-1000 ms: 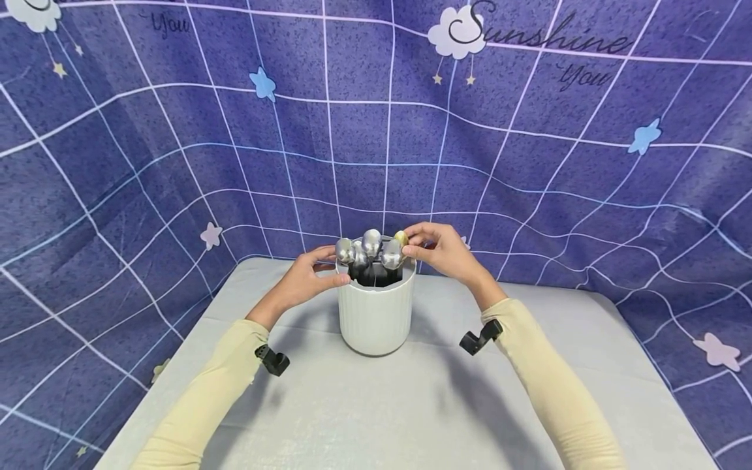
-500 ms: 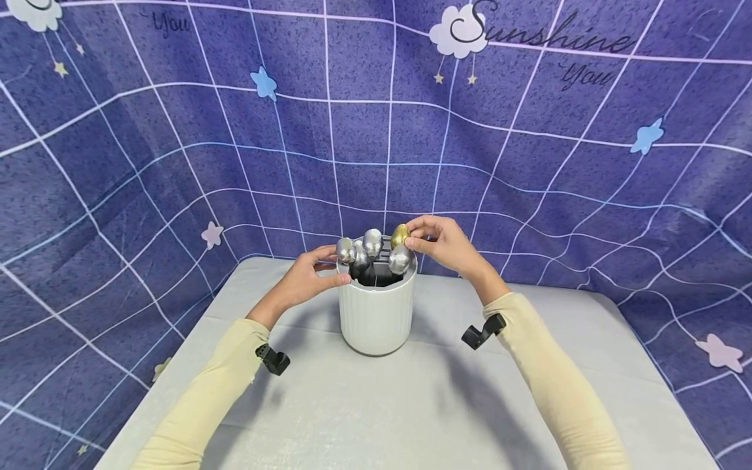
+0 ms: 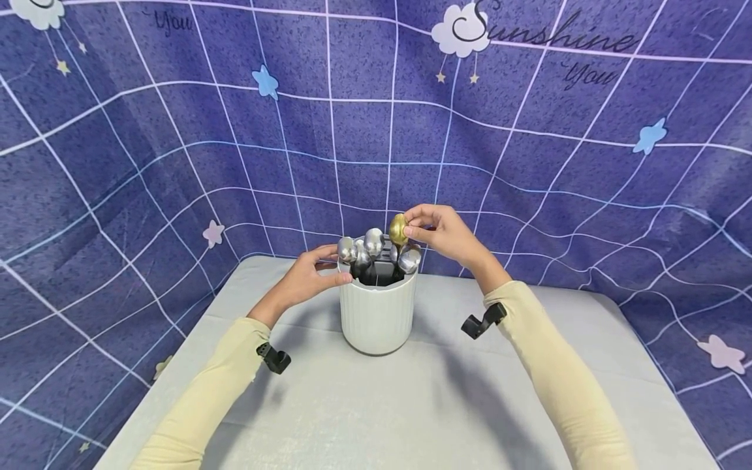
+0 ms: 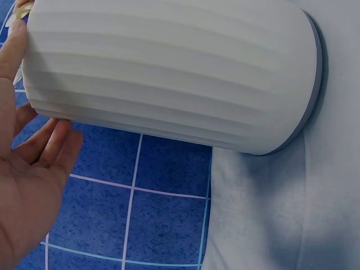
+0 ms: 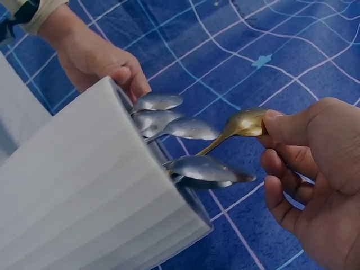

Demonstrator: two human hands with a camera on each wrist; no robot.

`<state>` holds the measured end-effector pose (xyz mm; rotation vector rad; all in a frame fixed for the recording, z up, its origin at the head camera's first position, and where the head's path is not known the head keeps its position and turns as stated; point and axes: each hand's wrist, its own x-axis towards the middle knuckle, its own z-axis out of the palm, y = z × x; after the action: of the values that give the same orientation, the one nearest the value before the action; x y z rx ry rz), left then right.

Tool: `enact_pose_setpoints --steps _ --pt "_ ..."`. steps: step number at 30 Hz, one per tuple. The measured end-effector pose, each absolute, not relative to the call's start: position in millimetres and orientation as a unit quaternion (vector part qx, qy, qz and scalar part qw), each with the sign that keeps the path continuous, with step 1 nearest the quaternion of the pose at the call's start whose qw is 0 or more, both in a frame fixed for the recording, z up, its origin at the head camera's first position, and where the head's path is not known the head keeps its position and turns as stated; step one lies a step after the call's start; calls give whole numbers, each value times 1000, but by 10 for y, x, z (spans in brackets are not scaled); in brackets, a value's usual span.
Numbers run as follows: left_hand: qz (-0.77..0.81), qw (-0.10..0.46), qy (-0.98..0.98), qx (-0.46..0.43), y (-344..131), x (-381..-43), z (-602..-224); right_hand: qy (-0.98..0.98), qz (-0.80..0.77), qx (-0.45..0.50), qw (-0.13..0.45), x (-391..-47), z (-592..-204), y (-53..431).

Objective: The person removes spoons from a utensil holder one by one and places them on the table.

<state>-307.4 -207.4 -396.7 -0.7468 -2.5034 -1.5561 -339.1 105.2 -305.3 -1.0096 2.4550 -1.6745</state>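
Observation:
A white ribbed utensil holder (image 3: 376, 320) stands upright on the table, with several silver spoons (image 3: 374, 241) in it, bowls up. My left hand (image 3: 305, 279) grips the holder near its rim on the left side, thumb in front and fingers farther back. A gold spoon (image 3: 397, 230) is pinched by its bowl between the thumb and fingers of my right hand (image 3: 442, 233). In the right wrist view, the gold spoon's (image 5: 247, 122) handle slants down into the holder, its lower end hidden. Its bowl sits higher than the silver bowls.
A pale grey cloth covers the table (image 3: 376, 411). Behind and at both sides hangs a purple-blue curtain (image 3: 352, 130) with a grid and stars. Each sleeve carries a black wrist mount (image 3: 484, 320).
My right hand has lifted the gold spoon upward, so more of its bowl shows. A silver spoon beside it has shifted to the right. The left hand stays at the holder's rim.

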Motion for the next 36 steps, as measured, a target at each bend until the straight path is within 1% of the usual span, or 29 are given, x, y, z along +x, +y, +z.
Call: enact_pose_setpoints --steps 18,27,36 --pt "-515 47 -821 -243 -2069 -3080 -3955 781 -525 -336 -25 -3361 -2755 1052" --pt "-519 47 -818 -244 -2062 -3081 -3952 764 -540 -349 -48 -3333 -2603 1046" --pt "-515 49 -820 -244 -2054 -3077 -3946 744 -563 -356 -57 -3262 -2469 1018"
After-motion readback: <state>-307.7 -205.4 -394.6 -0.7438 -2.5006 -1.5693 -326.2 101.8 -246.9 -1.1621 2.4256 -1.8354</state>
